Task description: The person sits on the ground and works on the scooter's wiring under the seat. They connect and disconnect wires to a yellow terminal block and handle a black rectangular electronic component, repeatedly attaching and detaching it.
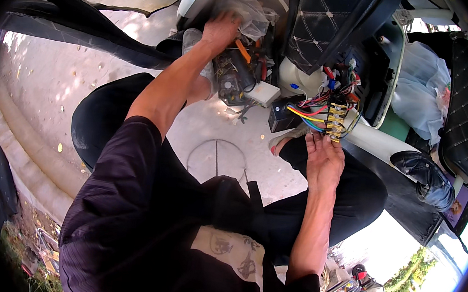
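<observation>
Two bare hands [222,32] [325,163], two black-trousered knees [104,114] [368,198], one long brass-toned terminal block [335,122], one black rectangular box [283,118] and one flat white rectangular box [264,93] are visible.

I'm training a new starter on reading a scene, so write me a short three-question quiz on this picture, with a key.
1. Multiple choice: which hand is at the terminal block? A) left B) right C) neither
2. True or false: the clear plastic bag is beside the right hand.
3. Short answer: name two colours among the wires running to the terminal block.

Key:
1. B, the right hand.
2. False; the clear plastic bag is by the left hand.
3. Yellow and red; blue also counts.
</observation>
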`<state>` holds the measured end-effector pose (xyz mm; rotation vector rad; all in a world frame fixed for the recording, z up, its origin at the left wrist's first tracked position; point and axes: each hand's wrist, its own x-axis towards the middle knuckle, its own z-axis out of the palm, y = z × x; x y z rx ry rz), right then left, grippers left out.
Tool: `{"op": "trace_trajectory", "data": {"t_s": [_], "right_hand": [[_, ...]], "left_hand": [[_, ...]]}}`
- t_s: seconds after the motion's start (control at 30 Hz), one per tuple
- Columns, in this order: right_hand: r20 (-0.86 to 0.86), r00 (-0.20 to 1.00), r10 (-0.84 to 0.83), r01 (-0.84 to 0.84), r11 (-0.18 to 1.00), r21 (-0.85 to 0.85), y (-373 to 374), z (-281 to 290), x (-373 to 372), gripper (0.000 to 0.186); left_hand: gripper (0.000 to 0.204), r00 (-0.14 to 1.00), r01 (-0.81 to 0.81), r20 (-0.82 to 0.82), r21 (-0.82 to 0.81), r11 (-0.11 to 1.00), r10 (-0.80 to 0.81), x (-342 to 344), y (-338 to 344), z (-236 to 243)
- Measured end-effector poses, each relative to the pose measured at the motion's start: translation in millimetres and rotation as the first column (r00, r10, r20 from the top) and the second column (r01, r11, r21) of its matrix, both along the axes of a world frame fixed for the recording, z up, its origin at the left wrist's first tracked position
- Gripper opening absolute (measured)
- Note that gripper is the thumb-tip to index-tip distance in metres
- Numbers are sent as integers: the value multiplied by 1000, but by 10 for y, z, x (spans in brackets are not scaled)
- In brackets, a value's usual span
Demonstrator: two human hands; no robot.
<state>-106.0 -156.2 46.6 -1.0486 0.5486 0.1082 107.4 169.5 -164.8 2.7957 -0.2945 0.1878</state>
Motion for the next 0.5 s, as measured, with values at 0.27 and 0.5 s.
{"op": "trace_trajectory", "data": {"t_s": [0.27, 0.5], "right_hand": [[7, 999, 38, -39, 999, 13, -17, 19, -5, 29], [-9, 1000, 16, -16, 1000, -10, -38, -55, -22, 30]], "left_hand": [[59, 997, 70, 13, 68, 995, -71, -243, -59, 299], [53, 997, 51, 54, 88, 995, -56, -511, -40, 544]]}}
